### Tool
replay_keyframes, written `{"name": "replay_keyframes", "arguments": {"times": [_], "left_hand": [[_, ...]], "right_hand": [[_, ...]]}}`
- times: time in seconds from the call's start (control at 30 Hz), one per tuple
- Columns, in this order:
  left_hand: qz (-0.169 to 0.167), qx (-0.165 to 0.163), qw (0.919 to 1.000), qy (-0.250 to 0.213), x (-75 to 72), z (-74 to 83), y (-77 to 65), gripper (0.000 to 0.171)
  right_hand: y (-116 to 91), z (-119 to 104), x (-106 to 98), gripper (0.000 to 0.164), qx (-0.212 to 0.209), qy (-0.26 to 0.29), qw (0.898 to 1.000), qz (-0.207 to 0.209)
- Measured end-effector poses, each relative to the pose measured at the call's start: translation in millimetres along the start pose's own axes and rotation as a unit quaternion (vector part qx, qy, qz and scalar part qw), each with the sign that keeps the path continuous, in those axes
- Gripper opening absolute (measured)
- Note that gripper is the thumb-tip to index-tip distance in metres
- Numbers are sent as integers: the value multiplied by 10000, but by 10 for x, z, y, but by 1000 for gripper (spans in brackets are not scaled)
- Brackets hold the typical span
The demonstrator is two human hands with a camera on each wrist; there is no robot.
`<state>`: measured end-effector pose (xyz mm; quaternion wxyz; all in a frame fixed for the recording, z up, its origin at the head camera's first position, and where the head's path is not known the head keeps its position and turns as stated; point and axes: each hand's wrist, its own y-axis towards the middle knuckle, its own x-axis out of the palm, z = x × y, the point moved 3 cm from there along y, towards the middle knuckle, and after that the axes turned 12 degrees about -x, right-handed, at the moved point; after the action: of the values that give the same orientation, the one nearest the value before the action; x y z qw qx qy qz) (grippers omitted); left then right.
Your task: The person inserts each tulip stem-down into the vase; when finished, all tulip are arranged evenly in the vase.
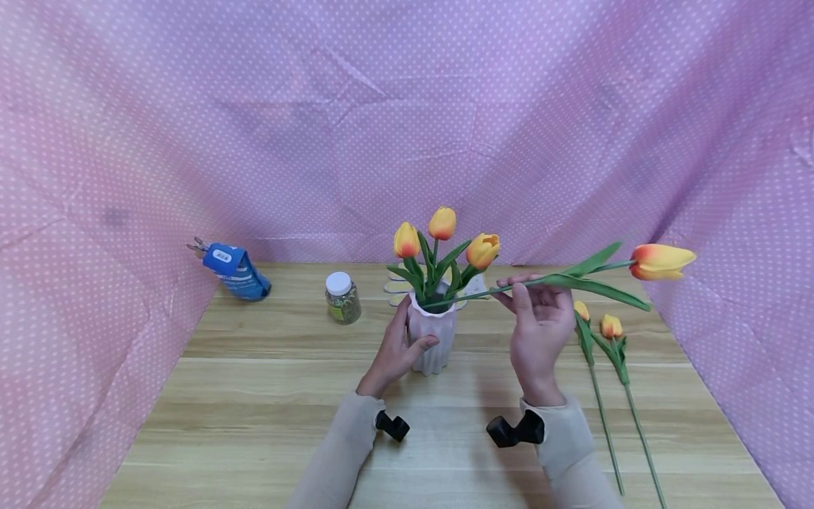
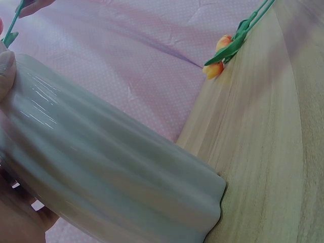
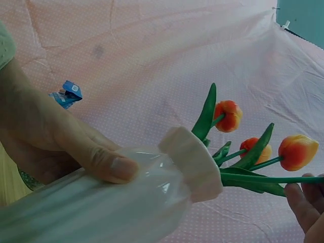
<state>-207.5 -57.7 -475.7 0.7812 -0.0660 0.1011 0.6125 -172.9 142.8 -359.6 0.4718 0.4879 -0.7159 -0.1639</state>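
Note:
A white fluted vase (image 1: 434, 339) stands on the table with three orange-yellow tulips (image 1: 441, 223) in it. My left hand (image 1: 399, 350) grips the vase's side, thumb across the front; the left wrist view shows the ribbed vase wall (image 2: 116, 152) close up. In my right hand (image 1: 540, 332) I pinch the green stem of another tulip (image 1: 661, 262), which lies nearly level with its bloom out to the right. The stem's lower end overlaps the vase mouth, and in the right wrist view the stem (image 3: 273, 179) runs to the scalloped rim (image 3: 195, 162).
Two more tulips (image 1: 612, 326) lie on the table at the right. To the left are a jar with a white lid (image 1: 338, 284) and a clipped blue bag (image 1: 238, 272). Behind the vase is a flat pale item (image 1: 396, 287). Pink dotted cloth (image 1: 407, 127) hangs around the table.

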Motion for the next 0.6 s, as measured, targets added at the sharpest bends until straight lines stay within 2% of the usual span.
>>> {"name": "replay_keyframes", "arguments": {"times": [0.2, 0.33, 0.6], "left_hand": [[5, -46, 10000, 1, 2, -5, 3, 95], [22, -93, 10000, 16, -1, -13, 4, 95], [30, -11, 10000, -13, -2, -13, 1, 96]], "right_hand": [[-46, 40, 38, 18, -59, -32, 9997, -247], [-54, 48, 48, 13, -95, -52, 9994, -332], [-107, 35, 91, 16, -59, -321, 9960, -829]]}}
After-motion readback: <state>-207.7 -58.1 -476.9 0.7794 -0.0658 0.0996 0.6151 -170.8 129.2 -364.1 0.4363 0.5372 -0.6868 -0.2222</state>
